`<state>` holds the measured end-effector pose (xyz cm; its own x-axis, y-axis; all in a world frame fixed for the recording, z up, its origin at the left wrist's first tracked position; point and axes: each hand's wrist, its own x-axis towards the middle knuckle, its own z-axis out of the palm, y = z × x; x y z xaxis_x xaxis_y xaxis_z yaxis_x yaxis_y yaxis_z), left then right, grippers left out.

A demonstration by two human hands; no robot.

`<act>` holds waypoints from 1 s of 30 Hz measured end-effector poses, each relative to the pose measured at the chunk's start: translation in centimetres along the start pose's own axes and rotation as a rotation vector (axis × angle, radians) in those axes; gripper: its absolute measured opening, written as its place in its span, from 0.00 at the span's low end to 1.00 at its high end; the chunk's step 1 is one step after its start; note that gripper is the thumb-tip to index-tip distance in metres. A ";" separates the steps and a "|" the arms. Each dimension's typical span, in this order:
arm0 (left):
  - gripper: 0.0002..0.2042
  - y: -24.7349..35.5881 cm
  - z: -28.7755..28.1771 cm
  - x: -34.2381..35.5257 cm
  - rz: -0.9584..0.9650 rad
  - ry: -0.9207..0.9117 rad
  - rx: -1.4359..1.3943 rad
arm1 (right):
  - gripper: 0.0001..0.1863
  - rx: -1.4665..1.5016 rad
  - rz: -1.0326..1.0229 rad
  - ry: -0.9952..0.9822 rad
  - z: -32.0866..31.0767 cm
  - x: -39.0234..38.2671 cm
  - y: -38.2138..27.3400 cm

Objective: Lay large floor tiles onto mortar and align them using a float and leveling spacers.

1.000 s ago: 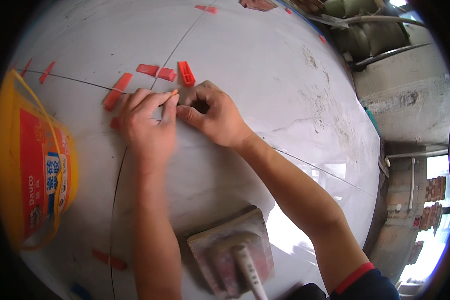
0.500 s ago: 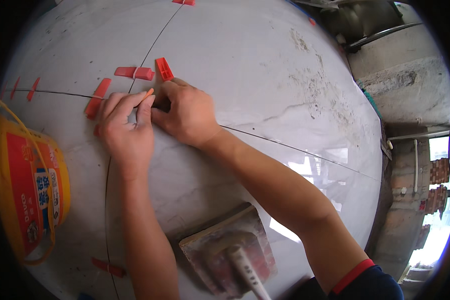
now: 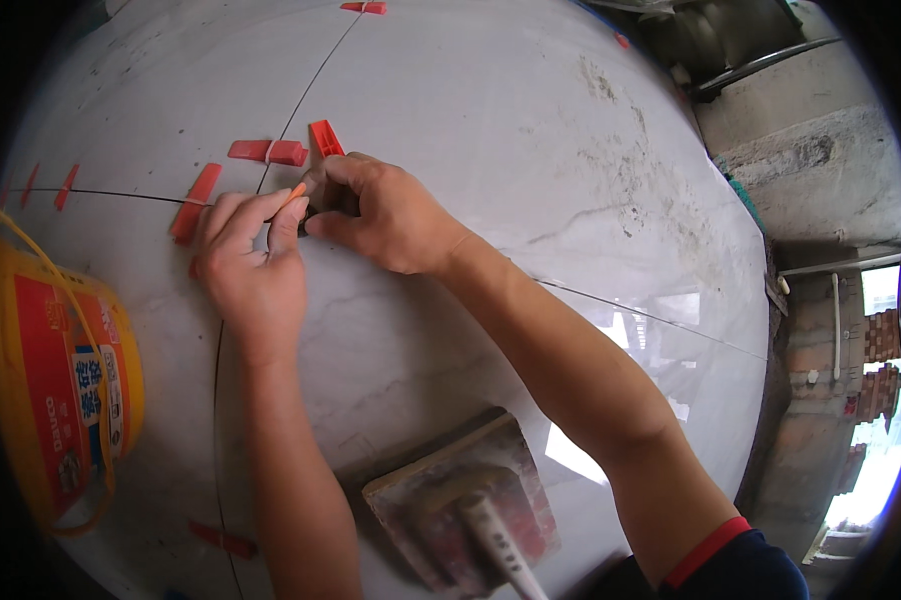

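Observation:
My left hand [image 3: 249,255] pinches a small slim orange piece [image 3: 298,192] between thumb and forefinger, close over the tile joint. Facing it, my right hand [image 3: 396,215] is closed, its thumb and forefinger around something dark and greyish that I cannot make out. Just beyond the right knuckles lies a loose red wedge [image 3: 326,138], its near end partly covered by that hand. A red wedge in a pale clip [image 3: 269,151] crosses the joint beyond my left hand. Another red wedge [image 3: 196,204] lies across the joint beside the left fingers.
Large glossy pale tiles [image 3: 531,150] spread beneath my hands. A yellow bucket [image 3: 126,350] with a red label stands at the left. Between my forearms rests a dirty square-faced tool [image 3: 441,530] with a pale handle. More red wedges [image 3: 223,540] sit along the joints. A rough wall [image 3: 811,150] borders the right.
My right hand has shifted slightly right, away from the left fingers, opening a small gap. The left hand keeps its pinch on the orange piece. The view has moved slightly.

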<state>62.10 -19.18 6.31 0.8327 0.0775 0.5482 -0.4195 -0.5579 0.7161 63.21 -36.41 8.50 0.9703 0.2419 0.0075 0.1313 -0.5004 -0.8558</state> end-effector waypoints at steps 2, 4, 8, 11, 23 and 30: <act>0.07 -0.1 0.0 0.0 0.020 -0.007 0.023 | 0.13 -0.038 -0.022 0.001 -0.1 0.0 0.1; 0.07 -0.3 0.3 0.0 0.013 0.014 -0.020 | 0.13 -0.077 -0.042 0.002 0.0 0.1 0.3; 0.06 -0.4 0.2 0.0 0.002 0.031 -0.027 | 0.13 -0.202 -0.082 0.054 1.0 -0.1 0.5; 0.06 -0.1 0.1 0.1 -0.033 0.002 -0.050 | 0.13 -0.257 -0.095 0.126 1.6 -0.6 0.2; 0.05 0.1 0.3 0.3 -0.077 0.026 -0.083 | 0.15 -0.314 -0.106 0.323 3.8 -0.4 0.0; 0.05 0.1 0.3 0.3 0.015 0.057 0.010 | 0.12 -0.381 -0.080 0.481 5.7 -0.3 -0.5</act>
<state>62.40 -19.45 6.34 0.8043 0.1159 0.5828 -0.4279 -0.5676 0.7034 61.72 -31.49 5.94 0.9256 -0.0671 0.3724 0.1846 -0.7791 -0.5991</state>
